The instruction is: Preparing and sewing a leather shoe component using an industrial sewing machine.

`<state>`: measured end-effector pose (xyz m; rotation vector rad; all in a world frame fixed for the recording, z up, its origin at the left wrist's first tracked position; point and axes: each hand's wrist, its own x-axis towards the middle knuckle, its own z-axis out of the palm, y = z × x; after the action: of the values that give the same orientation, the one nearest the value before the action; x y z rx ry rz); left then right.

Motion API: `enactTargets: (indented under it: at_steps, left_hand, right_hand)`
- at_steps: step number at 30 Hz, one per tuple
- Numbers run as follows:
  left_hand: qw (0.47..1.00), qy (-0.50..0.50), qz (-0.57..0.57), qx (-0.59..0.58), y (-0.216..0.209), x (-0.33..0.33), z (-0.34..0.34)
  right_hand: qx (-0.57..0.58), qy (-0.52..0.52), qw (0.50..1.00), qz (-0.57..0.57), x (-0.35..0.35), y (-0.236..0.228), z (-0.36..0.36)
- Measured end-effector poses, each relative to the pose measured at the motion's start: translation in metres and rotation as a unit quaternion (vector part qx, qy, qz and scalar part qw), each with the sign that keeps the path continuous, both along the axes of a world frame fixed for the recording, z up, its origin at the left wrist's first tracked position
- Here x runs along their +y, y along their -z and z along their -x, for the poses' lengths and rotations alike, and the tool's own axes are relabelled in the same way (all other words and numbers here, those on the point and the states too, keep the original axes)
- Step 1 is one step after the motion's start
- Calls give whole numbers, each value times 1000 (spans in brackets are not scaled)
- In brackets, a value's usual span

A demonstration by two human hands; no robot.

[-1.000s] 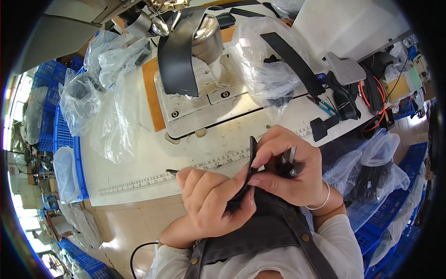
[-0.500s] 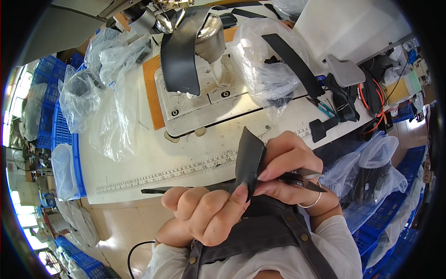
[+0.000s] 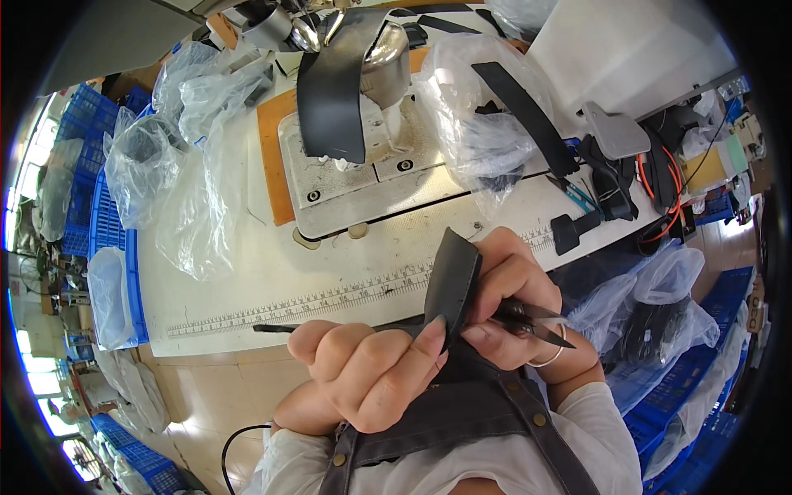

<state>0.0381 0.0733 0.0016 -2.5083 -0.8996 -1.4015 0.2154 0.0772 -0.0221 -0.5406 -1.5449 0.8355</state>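
Observation:
Just beyond the front of my dark apron, I hold a black leather-like strip with both hands. My left hand is closed, its thumb pressed on the strip's lower part. One end stands up and shows a stitched edge; a thin dark tail reaches out left past my knuckles. My right hand pinches the strip's right edge from the far side. Tucked in that same hand is a pair of small dark thread snips, blades pointing right, away from the strip. The palm of each hand is hidden.
A sewing machine stands ahead, a wide black strip draped over its arm. Plastic bags lie left and right of it. A printed ruler scale runs along the table front. Blue crates flank the table. Teal-handled pliers lie right.
The upright end of the strip leans slightly further right. My right thumb has slid a little lower along its edge. Both hands keep their hold, and the whole view has shifted slightly.

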Motion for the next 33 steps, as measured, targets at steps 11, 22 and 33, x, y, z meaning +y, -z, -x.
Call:
enactTargets:
  at_steps: [11,22,33]
  left_hand:
    - [971,-81,-155,163,-1,-7,6]
    - [995,-18,98,0,-3,6,-9]
    - [989,-24,139,-48,5,13,-6]
  right_hand:
    - [12,41,994,98,-11,-12,3]
    - [59,38,990,126,-7,-7,2]
    - [-148,169,973,-46,-3,-17,-12]
